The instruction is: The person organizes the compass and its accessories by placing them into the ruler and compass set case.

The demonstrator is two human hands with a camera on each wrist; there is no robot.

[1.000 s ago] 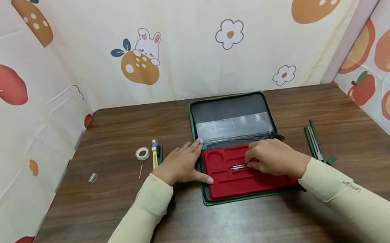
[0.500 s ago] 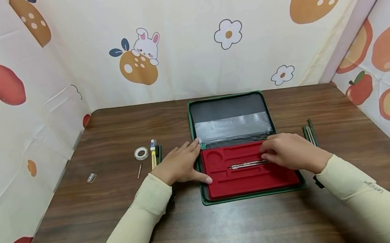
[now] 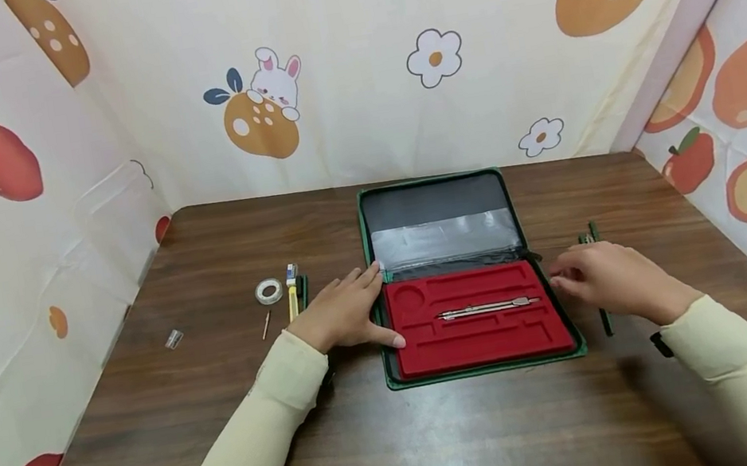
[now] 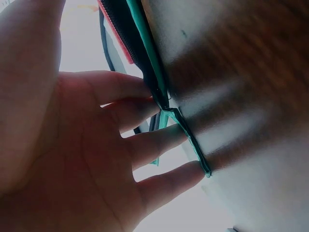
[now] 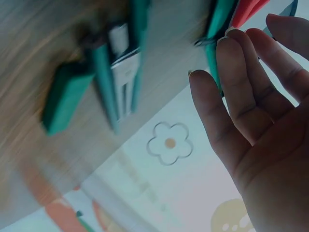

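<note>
The person's left hand (image 3: 344,308) is stretched out flat at the near side of the table's middle, fingers fanned against the left edge of a green zip case (image 3: 437,199), thumb reaching over to the edge of the red tray (image 3: 428,358) inside; it steadies nothing in its palm, the fingers long and unclenched. The right hand (image 3: 615,277) hangs in the air just past the case's right side, palm turned inward, fingers slightly bent and slack with nothing between them. Both forearms come in from the bottom in pale yellow sleeves, and the right one has some dark lettering on it. The silver compass (image 3: 489,308) lies lengthwise in the middle of the red tray, apart from both hands; I can't tell how deeply it is seated there. Partly hidden under the right hand are some slim green things (image 3: 607,323) on the tabletop. The table (image 3: 377,450) is dark brown wood grain with a soft shine in front of the case. Over on the left sit a roll of tape (image 3: 269,291), a yellow pen-like tool (image 3: 292,293), a short thin stick (image 3: 266,325) and a small metal sharpener (image 3: 174,339). Pale cloth (image 3: 359,90) printed with rabbits, fruit and flowers encloses the table.
</note>
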